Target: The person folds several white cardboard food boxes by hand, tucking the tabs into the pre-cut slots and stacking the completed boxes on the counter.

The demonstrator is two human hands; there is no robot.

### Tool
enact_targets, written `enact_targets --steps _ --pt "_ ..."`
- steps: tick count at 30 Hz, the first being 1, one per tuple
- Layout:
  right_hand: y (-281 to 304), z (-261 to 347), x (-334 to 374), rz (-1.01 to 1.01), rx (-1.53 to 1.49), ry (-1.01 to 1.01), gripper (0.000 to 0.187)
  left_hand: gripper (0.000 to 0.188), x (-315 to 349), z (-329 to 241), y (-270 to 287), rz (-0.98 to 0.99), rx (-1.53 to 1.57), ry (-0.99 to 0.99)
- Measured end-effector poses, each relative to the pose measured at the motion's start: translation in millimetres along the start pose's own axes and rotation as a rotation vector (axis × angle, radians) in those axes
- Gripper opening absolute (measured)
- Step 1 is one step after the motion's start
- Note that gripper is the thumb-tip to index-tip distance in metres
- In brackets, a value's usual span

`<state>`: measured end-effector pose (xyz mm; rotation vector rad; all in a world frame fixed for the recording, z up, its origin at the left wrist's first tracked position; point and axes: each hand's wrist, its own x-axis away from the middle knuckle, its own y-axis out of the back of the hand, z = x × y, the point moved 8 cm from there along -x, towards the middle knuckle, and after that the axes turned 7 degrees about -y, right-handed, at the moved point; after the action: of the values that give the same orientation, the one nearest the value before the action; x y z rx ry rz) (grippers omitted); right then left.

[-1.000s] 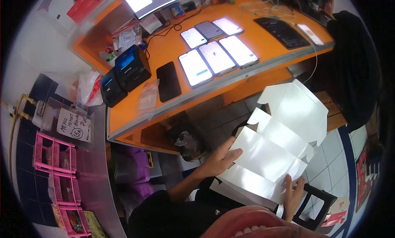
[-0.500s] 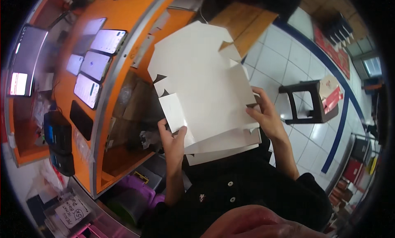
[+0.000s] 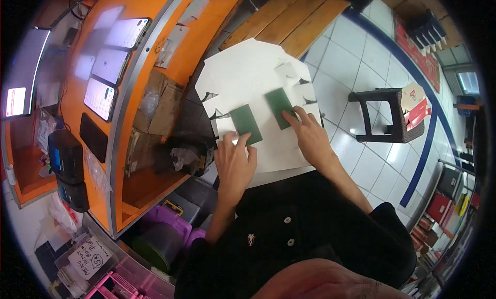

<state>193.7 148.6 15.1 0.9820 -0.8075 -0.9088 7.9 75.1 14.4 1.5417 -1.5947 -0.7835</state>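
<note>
A white cardboard box blank with notched tabs lies spread in front of me, inner side up. Two green-faced flaps are folded in over it: the left flap and the right flap. My left hand rests on the lower end of the left flap and the white tab beside it, thumb apart from the fingers. My right hand presses the right flap with outstretched fingertips. Neither hand is wrapped round the cardboard. What bears the blank underneath is hidden.
An orange counter on the left carries several lit phones and a dark phone. Beyond the blank stands a slatted wooden bench. A dark stool with printed cardboard on it stands on the tiled floor to the right.
Both hands have moved from the blank's side edges onto its inner face. The green-faced flaps now show folded inward. The blank lies lower and flatter, uncovering more of the bench.
</note>
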Motion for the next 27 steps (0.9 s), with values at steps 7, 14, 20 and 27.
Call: enact_targets --steps 7,14,20,27 --pt "-4 -6 -4 -0.005 0.102 0.036 0.062 0.037 -41 -45 2 -0.238 0.154 -0.117" --pt "-5 -18 -8 -0.020 0.042 0.008 0.059 0.043 -81 -29 -64 -0.025 0.365 0.131" --pt "-1 -32 -8 -0.014 -0.108 0.069 0.062 0.032 -92 -11 -85 0.120 0.743 0.252" --pt "33 -49 26 -0.312 -1.203 -0.426 0.058 0.027 -96 -24 -86 0.119 1.499 0.281"
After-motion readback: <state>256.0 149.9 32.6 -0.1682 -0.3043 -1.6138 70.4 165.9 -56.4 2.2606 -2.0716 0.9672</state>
